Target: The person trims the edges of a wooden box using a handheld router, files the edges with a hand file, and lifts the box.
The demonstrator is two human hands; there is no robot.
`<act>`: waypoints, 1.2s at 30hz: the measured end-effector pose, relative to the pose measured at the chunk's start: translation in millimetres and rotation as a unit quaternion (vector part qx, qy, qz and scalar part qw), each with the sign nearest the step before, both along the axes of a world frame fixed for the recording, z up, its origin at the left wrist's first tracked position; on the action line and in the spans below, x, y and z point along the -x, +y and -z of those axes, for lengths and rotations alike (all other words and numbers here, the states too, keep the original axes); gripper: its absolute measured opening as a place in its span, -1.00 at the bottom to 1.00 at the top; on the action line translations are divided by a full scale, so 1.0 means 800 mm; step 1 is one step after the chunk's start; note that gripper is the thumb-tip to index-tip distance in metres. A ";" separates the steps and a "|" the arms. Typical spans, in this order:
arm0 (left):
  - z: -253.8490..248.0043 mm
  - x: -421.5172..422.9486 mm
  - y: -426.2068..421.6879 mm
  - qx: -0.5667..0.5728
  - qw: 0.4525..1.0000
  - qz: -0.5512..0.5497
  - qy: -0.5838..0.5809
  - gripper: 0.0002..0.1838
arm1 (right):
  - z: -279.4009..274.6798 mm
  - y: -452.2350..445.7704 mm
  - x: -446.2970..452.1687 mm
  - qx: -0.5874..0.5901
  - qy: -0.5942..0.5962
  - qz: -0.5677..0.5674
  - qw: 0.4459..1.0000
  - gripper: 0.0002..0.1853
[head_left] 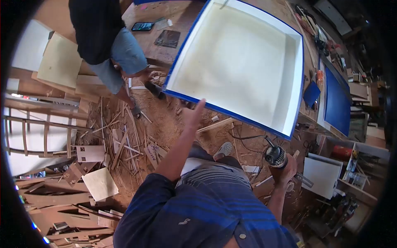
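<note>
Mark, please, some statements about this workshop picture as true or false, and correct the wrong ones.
1. The right hand holds a power tool. True.
2. The left hand is at the near edge of the large shallow box. True.
3. The inside of this box is red. False: it is white, and the rim is blue.
4. A phone lies inside the box. False: the phone lies on the table, outside the box.
5. Another person, in denim shorts, is near the table. True.
6. The floor is swept clean. False: wood strips and sawdust are scattered on the floor.
</note>
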State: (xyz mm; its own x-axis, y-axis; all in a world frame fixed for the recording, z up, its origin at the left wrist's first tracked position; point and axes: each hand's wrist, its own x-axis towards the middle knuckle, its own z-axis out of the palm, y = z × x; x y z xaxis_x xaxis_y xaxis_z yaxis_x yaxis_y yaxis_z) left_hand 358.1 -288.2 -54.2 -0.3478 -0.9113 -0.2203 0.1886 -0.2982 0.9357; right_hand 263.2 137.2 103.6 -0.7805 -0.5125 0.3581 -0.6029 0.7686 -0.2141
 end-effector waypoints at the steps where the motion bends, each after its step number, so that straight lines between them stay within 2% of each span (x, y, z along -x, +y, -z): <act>1: 0.000 -0.006 -0.014 0.042 0.999 -0.018 0.001 0.02 | 0.000 0.018 0.005 -0.003 -0.002 0.005 1.000 -0.41; 3: 0.034 -0.031 -0.059 -0.106 0.989 -0.047 -0.092 -0.19 | -0.001 0.052 0.012 -0.013 -0.014 0.022 1.000 -0.40; 6: -0.014 -0.015 -0.028 -0.085 0.994 -0.062 -0.005 -0.23 | -0.003 0.096 0.014 -0.009 -0.018 0.041 0.999 -0.40; 9: 0.003 0.008 0.052 -0.139 0.982 0.042 -0.122 -0.27 | 0.012 0.143 0.018 -0.006 -0.019 0.061 0.998 -0.40; 10: 0.014 0.021 0.085 -0.109 0.979 0.064 -0.163 -0.28 | 0.018 0.159 0.020 -0.007 -0.018 0.071 0.997 -0.40; 12: 0.018 0.054 0.162 -0.088 0.984 0.085 -0.126 -0.25 | 0.019 0.179 0.021 0.007 -0.018 0.074 0.997 -0.38; 13: 0.014 0.071 0.197 -0.098 0.991 0.083 -0.048 -0.20 | 0.016 0.187 0.020 0.003 -0.023 0.080 0.997 -0.38; 15: 0.066 0.098 0.245 -0.137 0.983 0.117 -0.016 -0.12 | 0.014 0.200 0.016 0.002 -0.029 0.096 0.995 -0.37; 17: 0.083 0.107 0.267 -0.147 0.978 0.143 -0.029 -0.14 | 0.015 0.212 0.012 0.005 -0.032 0.117 0.993 -0.37; 20: 0.033 0.118 0.283 -0.167 0.973 0.143 -0.065 -0.32 | 0.017 0.230 0.008 0.002 -0.030 0.123 0.992 -0.35; 22: -0.042 0.103 0.254 -0.249 0.963 0.096 -0.032 -0.43 | 0.021 0.247 0.007 0.003 -0.028 0.125 0.992 -0.32; 25: -0.015 0.091 0.233 -0.224 0.970 0.096 -0.001 -0.52 | 0.029 0.265 0.000 0.034 -0.029 0.137 0.990 -0.32; 28: 0.002 0.114 0.287 -0.218 0.932 0.151 -0.247 -0.52 | 0.042 0.280 -0.003 0.050 -0.035 0.145 0.988 -0.33; 30: -0.023 0.140 0.358 -0.059 0.968 0.181 -0.161 -0.37 | 0.044 0.286 -0.003 0.048 -0.039 0.154 0.986 -0.34; 32: -0.004 0.163 0.413 -0.002 0.968 0.186 -0.171 -0.27 | 0.040 0.285 -0.003 0.049 -0.032 0.152 0.987 -0.33; 36: 0.024 0.185 0.425 -0.114 0.931 0.251 -0.238 -0.21 | 0.041 0.295 -0.001 0.051 -0.032 0.148 0.987 -0.30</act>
State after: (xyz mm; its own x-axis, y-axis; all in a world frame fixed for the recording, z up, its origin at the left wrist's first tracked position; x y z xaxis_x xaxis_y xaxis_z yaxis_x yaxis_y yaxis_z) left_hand 210.3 51.7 -73.6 -0.5305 -0.5711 -0.6264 -0.4477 -0.4387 0.7792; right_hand 264.3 373.1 71.1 -0.9133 -0.2222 0.3413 -0.3378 0.8814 -0.3302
